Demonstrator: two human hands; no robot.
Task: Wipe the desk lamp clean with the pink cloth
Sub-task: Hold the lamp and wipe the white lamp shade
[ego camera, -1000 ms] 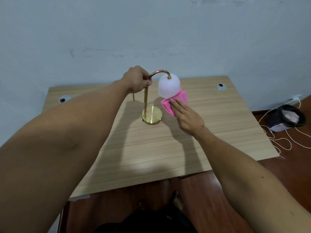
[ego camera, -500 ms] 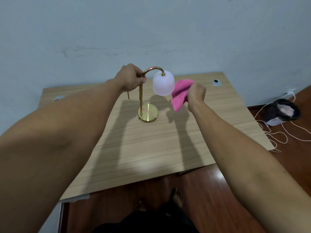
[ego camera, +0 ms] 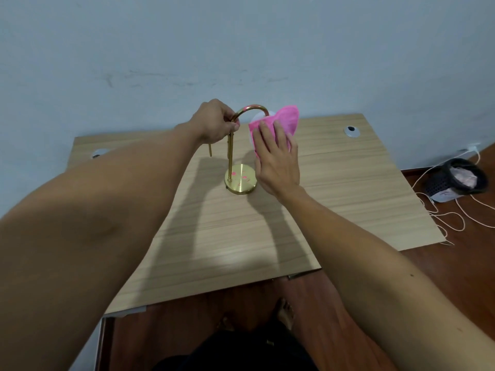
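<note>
Currently: left hand (ego camera: 214, 121) clamped around top of brass stem of desk lamp (ego camera: 230, 156), right where stem bends into arch, fingers curled tight on metal. Right hand (ego camera: 276, 159) flat and open, fingers (ego camera: 267, 137) spread slightly apart, palm pressing pink cloth (ego camera: 286, 121) against near side of lamp shade (ego camera: 255, 119). Cloth pinned between palm and shade, not gripped in a fist. Upper corner of cloth sticking up free past fingertips, above shade and against wall (ego camera: 241, 49).

Shade almost fully covered by cloth and hand; only thin white sliver visible at upper left, just under end of arch. Cannot tell how far cloth wraps round far side.

Lamp upright on wooden desk (ego camera: 241, 236), roughly mid-width, toward back edge. Round brass base (ego camera: 241, 182) flat on desktop, pink reflections on top face. Heel of right hand just beside base, overlapping its right edge in view; contact not clear. Short thin brass rod (ego camera: 210, 151) hanging below left hand, just left of stem.

Desk pushed up to pale blue wall. Cable grommet (ego camera: 351, 131) at back right corner, second grommet (ego camera: 99, 153) at back left, partly hidden by left forearm. Dark mesh basket (ego camera: 455, 180) on floor to right of desk, white cable (ego camera: 450, 218) looped beside it. Bare feet (ego camera: 285, 310) on wood floor below desk's near edge.
</note>
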